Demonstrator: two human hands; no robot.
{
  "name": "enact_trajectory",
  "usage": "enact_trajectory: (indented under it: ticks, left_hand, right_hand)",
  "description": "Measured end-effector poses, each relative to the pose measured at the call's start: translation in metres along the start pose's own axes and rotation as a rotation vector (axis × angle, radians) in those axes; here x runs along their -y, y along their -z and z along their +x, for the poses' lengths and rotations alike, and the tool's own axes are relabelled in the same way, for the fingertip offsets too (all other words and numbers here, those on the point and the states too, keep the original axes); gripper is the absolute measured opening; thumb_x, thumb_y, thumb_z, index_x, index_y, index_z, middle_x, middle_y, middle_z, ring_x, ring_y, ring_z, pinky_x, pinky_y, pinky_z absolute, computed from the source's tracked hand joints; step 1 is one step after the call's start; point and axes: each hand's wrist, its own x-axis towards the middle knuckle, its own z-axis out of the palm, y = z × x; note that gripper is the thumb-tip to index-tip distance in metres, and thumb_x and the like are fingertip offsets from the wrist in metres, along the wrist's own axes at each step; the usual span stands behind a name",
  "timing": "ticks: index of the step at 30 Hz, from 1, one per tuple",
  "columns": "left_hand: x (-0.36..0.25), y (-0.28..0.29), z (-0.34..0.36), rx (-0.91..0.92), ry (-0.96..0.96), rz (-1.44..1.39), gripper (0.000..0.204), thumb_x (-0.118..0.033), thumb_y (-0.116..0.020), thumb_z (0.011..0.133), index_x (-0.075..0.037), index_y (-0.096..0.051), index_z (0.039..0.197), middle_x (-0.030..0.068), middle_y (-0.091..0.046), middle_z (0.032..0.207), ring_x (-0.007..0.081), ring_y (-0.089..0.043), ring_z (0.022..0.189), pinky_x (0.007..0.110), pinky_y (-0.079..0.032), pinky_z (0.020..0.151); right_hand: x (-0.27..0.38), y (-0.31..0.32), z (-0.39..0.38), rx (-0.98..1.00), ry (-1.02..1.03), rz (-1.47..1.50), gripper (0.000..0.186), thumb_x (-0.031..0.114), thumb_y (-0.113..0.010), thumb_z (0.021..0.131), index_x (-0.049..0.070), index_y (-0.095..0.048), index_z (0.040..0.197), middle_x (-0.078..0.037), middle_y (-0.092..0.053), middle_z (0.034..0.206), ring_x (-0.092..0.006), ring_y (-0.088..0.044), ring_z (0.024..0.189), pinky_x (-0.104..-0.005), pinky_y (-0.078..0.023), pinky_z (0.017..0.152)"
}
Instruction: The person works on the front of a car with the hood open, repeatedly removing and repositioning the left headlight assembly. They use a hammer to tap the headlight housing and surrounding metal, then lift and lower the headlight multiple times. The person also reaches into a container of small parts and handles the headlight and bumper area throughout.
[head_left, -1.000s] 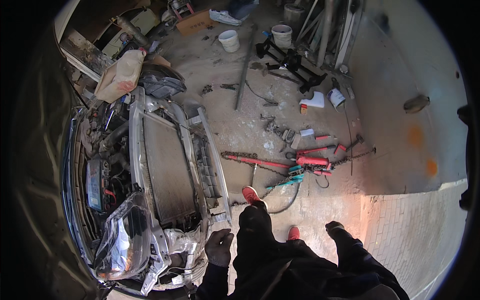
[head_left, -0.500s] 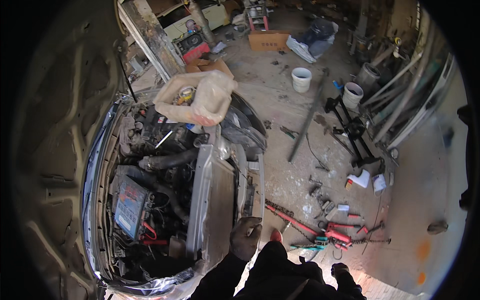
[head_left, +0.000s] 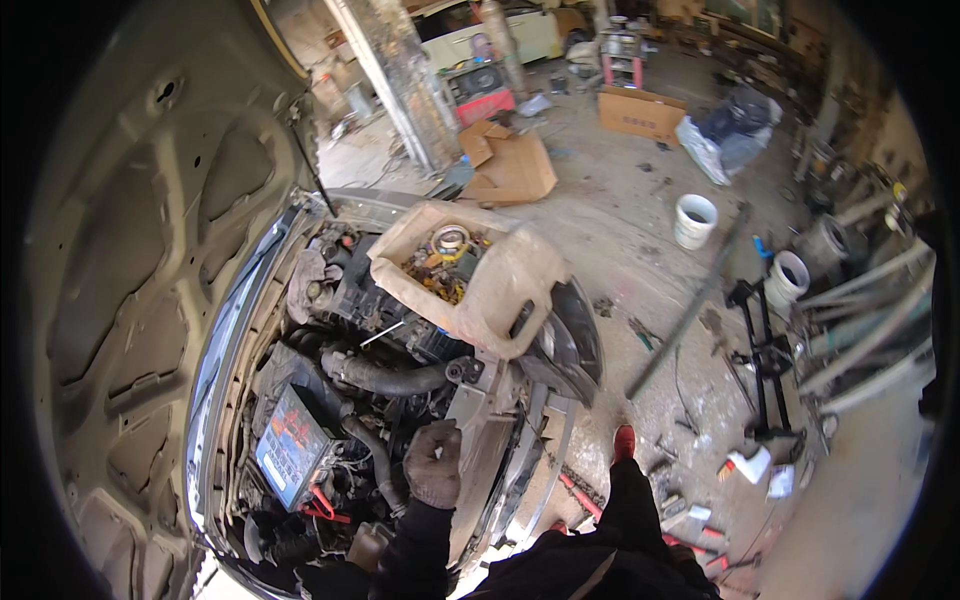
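Observation:
My left hand [head_left: 432, 463], below a black sleeve, is closed over the front edge of an open car engine bay. A small pale spot shows at its curled fingers; what they hold, if anything, I cannot make out. Close by lie a ribbed black hose [head_left: 385, 376] and the radiator's top panel [head_left: 473, 412]. Ahead of the hand, a cut-open beige plastic jug [head_left: 515, 300] rests on the car's front, with a roll of tape [head_left: 450, 240] and small loose parts inside. A blue-labelled battery [head_left: 290, 455] sits left of the hand. My right hand is out of sight.
The raised hood [head_left: 110, 300] fills the left side. On the floor to the right lie a long metal bar [head_left: 690, 300], a black metal frame [head_left: 768, 360], a white bucket [head_left: 695, 221] and red tools. Flattened cardboard [head_left: 510, 168] and a cardboard box [head_left: 640, 115] lie farther off.
My left hand has moved from beside the front of the car to over the engine bay's edge. The view has shifted left, and my right hand has gone out of view.

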Motion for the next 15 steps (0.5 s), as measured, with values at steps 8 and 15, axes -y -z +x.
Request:
enact_trajectory:
  ticks: [8,15]
  left_hand:
    - [-0.025,-0.037,0.122,-0.420,0.188,-0.075,0.016,-0.006,-0.075,0.100,0.000,-0.075,0.115,0.0085,-0.076,0.104,0.0150,-0.070,0.093,0.029,-0.056,0.083]
    - [-0.062,-0.043,0.233,-0.317,0.037,0.379,0.018,-0.008,-0.078,0.097,0.000,-0.078,0.113,0.0115,-0.076,0.104,0.0196,-0.073,0.092,0.032,-0.059,0.084]
  right_hand:
    - [-0.111,0.192,0.151,-0.196,0.305,-0.169,0.024,0.038,-0.067,0.097,0.018,-0.079,0.104,-0.013,-0.081,0.094,-0.0359,-0.078,0.093,-0.0563,-0.060,0.077]
    - [-0.167,0.458,0.259,-0.096,-0.281,1.564,0.016,0.026,-0.066,0.099,0.020,-0.060,0.085,0.002,-0.051,0.067,-0.0148,-0.048,0.052,-0.0357,-0.037,0.047]
